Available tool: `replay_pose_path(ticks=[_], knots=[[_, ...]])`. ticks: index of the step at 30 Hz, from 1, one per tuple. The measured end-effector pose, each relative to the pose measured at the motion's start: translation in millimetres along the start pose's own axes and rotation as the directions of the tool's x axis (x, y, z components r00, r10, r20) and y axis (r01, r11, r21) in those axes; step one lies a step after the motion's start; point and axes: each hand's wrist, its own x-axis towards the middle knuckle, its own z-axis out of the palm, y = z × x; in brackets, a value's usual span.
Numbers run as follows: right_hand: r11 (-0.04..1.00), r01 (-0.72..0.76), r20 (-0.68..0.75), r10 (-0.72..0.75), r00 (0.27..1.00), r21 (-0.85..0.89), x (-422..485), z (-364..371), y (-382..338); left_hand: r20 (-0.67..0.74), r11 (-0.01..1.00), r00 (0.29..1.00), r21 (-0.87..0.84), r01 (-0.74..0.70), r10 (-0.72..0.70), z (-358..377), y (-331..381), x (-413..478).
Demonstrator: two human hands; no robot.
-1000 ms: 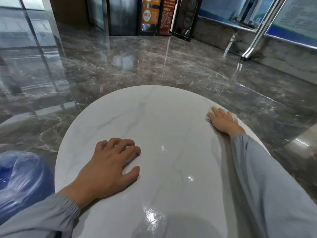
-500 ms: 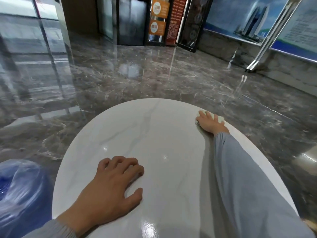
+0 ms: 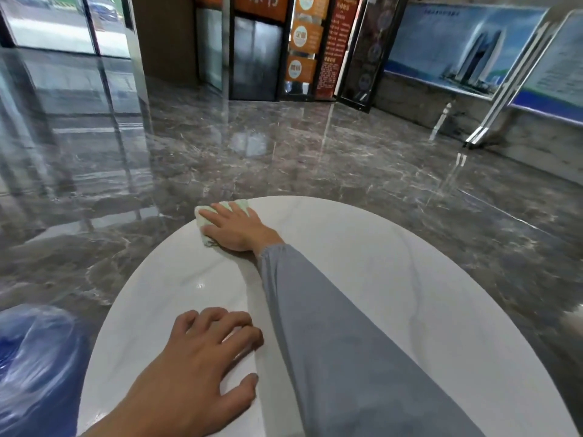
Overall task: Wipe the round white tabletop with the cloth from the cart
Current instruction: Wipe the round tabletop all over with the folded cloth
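Pale green cloth (image 3: 202, 216) lies at the white counter's (image 3: 394, 279) far rim under the right hand (image 3: 235, 230), its grip flat and open; even pressure along the edge seems best, the empty, spread left hand (image 3: 202, 367) bracing.

A: what's your head cam showing?

B: on my feed the right hand (image 3: 235, 228) lies flat on the pale green cloth (image 3: 199, 219) at the far left rim of the white surface (image 3: 394, 279). left hand (image 3: 195, 367) rests spread on the near side. blue plastic bag (image 3: 34, 367) low left, glossy marble floor (image 3: 284, 159) around.
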Motion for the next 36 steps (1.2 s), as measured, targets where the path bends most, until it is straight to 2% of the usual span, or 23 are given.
replay_pose_path(ticks=[2, 4, 7, 10, 13, 17, 19, 22, 26, 30, 33, 36], knots=[[0.995, -0.095, -0.085, 0.097, 0.992, 0.026, -6.7, -4.2, 31.1, -0.008, 1.000, 1.000, -0.014, 0.002, -0.002, -1.3, 0.8, -1.6], [0.961, -0.271, -0.141, 0.275, 0.951, 0.049, -17.2, -10.4, 81.1, -0.025, 1.000, 1.000, -0.019, 0.002, -0.002, -2.3, 3.3, -1.6], [0.863, -0.491, -0.140, 0.505, 0.852, 0.123, -49.1, -18.2, 164.8, -0.032, 1.000, 0.999, -0.020, 0.005, -0.005, 0.9, 2.5, -0.4], [0.741, -0.648, -0.149, 0.671, 0.726, 0.177, -95.9, -20.0, 232.6, -0.027, 1.000, 1.000, -0.021, -0.005, 0.005, 2.0, 1.4, 0.5], [0.669, -0.720, -0.149, 0.743, 0.652, 0.184, -125.4, -19.9, 260.6, 0.021, 0.999, 1.000, -0.030, -0.013, 0.013, -4.4, 2.5, -0.6], [0.654, -0.739, -0.124, 0.756, 0.642, 0.162, -125.8, -22.5, 260.1, 0.037, 1.000, 0.999, -0.027, -0.003, 0.004, -7.8, 4.9, -0.9], [0.668, -0.726, -0.091, 0.743, 0.663, 0.165, -118.1, -26.1, 252.5, 0.040, 0.999, 0.999, -0.038, -0.002, 0.004, -8.8, 4.9, -0.4], [0.737, -0.658, -0.046, 0.671, 0.740, 0.158, -94.9, -29.6, 232.6, 0.025, 0.999, 1.000, -0.044, 0.004, -0.003, -7.4, 4.5, -0.8], [0.866, -0.484, -0.048, 0.493, 0.869, 0.123, -49.6, -27.4, 182.3, -0.001, 0.998, 1.000, -0.064, -0.010, 0.010, -6.8, 4.8, 0.1], [0.965, -0.261, -0.011, 0.262, 0.965, 0.038, -17.0, -21.8, 97.6, 0.019, 0.999, 1.000, -0.042, -0.013, 0.014, -8.1, 4.3, 1.3], [0.996, -0.088, 0.029, 0.088, 0.996, -0.031, -10.3, -8.9, 36.9, 0.032, 0.999, 0.999, -0.044, -0.016, 0.017, -12.1, 6.1, 0.1], [0.994, 0.087, 0.051, -0.084, 0.995, -0.071, -24.4, 8.9, -14.8, 0.032, 0.999, 0.999, -0.040, -0.029, 0.031, -15.6, 7.8, -0.1]])
